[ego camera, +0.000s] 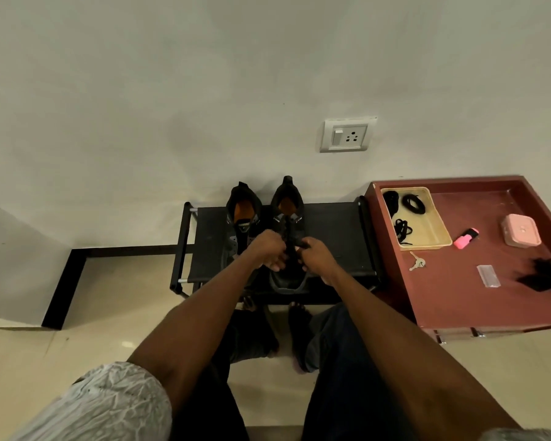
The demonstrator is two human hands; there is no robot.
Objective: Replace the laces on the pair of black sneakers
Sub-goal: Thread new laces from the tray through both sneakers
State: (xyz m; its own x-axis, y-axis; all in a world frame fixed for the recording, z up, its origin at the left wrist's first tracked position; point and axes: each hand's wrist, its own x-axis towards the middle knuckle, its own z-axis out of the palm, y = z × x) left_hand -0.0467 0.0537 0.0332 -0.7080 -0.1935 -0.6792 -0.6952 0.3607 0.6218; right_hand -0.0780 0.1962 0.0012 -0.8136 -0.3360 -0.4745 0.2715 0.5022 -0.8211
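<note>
Two black sneakers with orange insoles stand side by side on a low black rack (331, 237), toes toward me. The left sneaker (242, 214) shows bare eyelets and no lace. The right sneaker (288, 218) has a black lace (291, 241) across its tongue. My left hand (268, 249) and my right hand (315, 254) are both over the right sneaker's lacing, fingers pinched on the lace. My hands hide the lower eyelets. Coiled black laces (412, 203) lie in a beige tray (439, 218) on the red cabinet to the right.
The red cabinet top (458, 281) also carries a pink highlighter (466, 238), a pink box (520, 230), keys (416, 261), a small clear packet (488, 275) and a black bundle (544, 275). A wall socket (347, 135) is above. My legs and feet are below the rack.
</note>
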